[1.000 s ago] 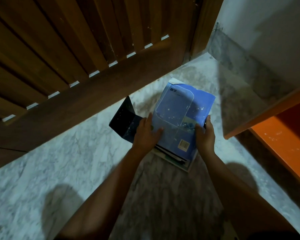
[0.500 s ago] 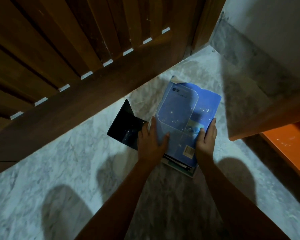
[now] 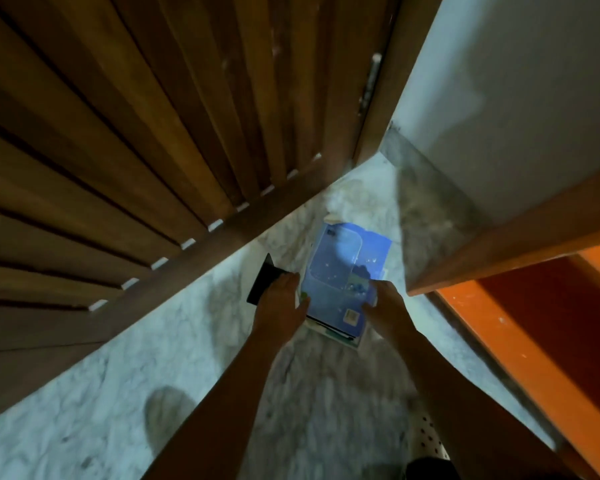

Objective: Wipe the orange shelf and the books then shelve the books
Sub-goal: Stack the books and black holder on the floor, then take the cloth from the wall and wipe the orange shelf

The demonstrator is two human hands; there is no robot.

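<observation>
A stack of books topped by a blue book point(image 3: 343, 268) lies on the marble floor near the door. My left hand point(image 3: 279, 303) grips the stack's left edge, thumb on the blue cover. My right hand point(image 3: 385, 306) grips its near right corner. A black book point(image 3: 262, 282) lies partly under the left side, by my left hand. The orange shelf point(image 3: 520, 344) stands at the right, its surface speckled with white dust.
A slatted wooden door point(image 3: 153, 150) fills the left and top. A grey wall with a marble skirting point(image 3: 430, 188) rises behind the shelf. The marble floor point(image 3: 101, 393) spreads out at the lower left.
The view has tilted up and pulled back, so the books look smaller and farther. Both hands stay on the stack's sides; my right hand has slid toward the near corner.
</observation>
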